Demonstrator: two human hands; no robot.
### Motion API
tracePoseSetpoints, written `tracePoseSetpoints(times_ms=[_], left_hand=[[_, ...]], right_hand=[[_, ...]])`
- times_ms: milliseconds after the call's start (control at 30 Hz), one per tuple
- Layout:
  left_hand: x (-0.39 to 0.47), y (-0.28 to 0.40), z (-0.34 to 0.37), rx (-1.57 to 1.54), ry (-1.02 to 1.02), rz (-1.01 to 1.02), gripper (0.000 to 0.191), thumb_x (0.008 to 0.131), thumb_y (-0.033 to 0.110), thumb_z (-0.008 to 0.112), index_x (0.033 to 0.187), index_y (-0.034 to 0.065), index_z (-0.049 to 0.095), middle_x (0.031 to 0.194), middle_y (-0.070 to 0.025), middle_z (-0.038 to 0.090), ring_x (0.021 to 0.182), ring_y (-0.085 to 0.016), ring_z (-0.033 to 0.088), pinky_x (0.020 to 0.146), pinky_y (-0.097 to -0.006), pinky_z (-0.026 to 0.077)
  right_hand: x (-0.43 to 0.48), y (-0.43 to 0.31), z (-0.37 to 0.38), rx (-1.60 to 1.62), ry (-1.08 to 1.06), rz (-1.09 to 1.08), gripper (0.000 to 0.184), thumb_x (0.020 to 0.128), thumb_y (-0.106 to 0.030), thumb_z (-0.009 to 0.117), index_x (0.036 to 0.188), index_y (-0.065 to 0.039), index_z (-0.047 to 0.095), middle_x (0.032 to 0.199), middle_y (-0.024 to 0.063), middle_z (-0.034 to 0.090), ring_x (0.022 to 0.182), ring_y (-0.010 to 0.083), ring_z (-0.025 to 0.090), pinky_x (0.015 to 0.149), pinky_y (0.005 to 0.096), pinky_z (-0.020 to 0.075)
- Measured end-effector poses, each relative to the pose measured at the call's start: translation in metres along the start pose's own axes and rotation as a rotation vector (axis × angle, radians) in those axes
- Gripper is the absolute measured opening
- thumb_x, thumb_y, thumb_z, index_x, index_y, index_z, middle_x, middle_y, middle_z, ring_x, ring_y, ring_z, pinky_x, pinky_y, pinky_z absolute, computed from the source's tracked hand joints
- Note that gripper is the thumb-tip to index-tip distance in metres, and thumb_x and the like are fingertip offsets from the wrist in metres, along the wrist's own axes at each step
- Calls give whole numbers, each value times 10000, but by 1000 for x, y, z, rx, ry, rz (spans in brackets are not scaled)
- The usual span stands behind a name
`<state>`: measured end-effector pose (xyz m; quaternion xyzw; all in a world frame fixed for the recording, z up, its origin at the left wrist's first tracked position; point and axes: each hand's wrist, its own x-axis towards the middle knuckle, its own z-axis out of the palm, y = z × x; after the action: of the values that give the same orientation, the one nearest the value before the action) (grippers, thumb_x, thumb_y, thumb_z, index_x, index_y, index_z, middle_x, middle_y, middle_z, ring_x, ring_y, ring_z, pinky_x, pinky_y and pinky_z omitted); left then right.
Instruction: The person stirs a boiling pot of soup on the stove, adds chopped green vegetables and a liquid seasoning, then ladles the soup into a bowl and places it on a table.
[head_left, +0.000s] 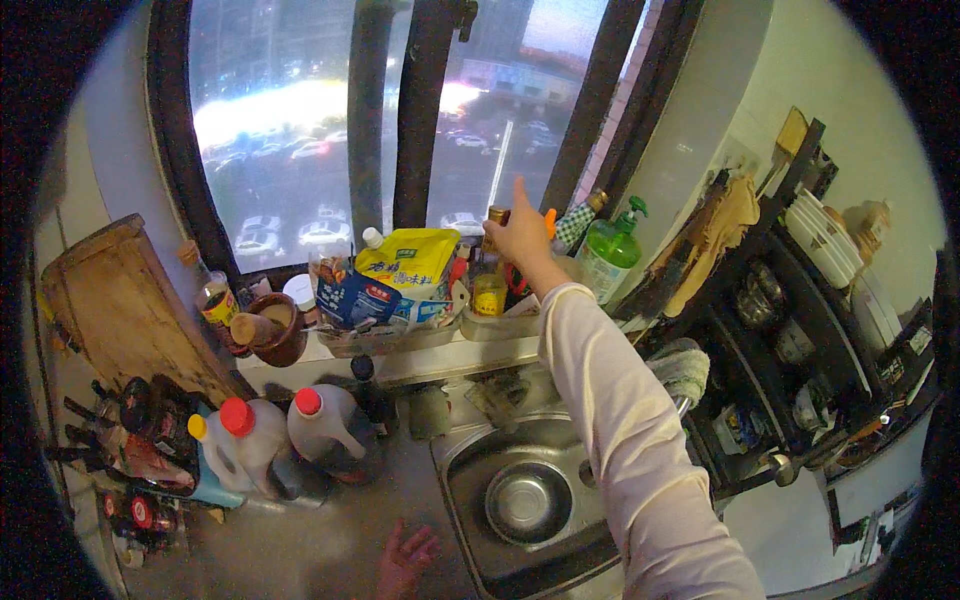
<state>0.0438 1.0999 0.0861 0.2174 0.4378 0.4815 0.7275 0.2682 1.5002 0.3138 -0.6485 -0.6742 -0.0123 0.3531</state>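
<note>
My right hand (525, 236) reaches across the sink to the windowsill, its index finger raised. The thumb overlaps a small gold-capped bottle (498, 215) among the condiments; the other fingers are largely hidden, so a firm hold cannot be made out. Just below it stands a small jar with a yellow label (490, 294). A yellow seasoning pouch (411, 259) with a white spout lies to the left, and a green pump bottle (611, 251) stands to the right. Low in the picture, my left hand (409, 556) hovers over or rests on the countertop, fingers apart and holding nothing.
A steel basin (529, 502) sits in the sink (469, 540). Large red-capped plastic jugs (330, 431), a knife block area, a wooden cutting board (127, 300) and a mortar (289, 349) occupy the left. A black dish rack (750, 360) stands on the right.
</note>
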Motion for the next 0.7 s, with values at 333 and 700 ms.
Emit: tracePoseSetpoints(times_ms=[333, 700], left_hand=[[-3, -2, 17, 44, 28, -14, 766, 857, 92, 622, 1447, 166, 139, 1318, -188, 441, 1156, -303, 513, 947, -412, 452], [8, -48, 19, 119, -112, -156, 813, 851, 204, 654, 1460, 107, 125, 1325, -153, 462, 1174, -250, 493, 942, -370, 426]], right_hand=[[-50, -20, 16, 63, 486, -215, 689, 782, -184, 676, 1335, 43, 334, 1116, 266, 554, 1056, 388, 532, 912, 420, 415], [-391, 63, 20, 610, -180, -23, 169, 776, -61, 647, 937, -93, 684, 1070, 115, 643, 920, 252, 634, 781, 321, 504]])
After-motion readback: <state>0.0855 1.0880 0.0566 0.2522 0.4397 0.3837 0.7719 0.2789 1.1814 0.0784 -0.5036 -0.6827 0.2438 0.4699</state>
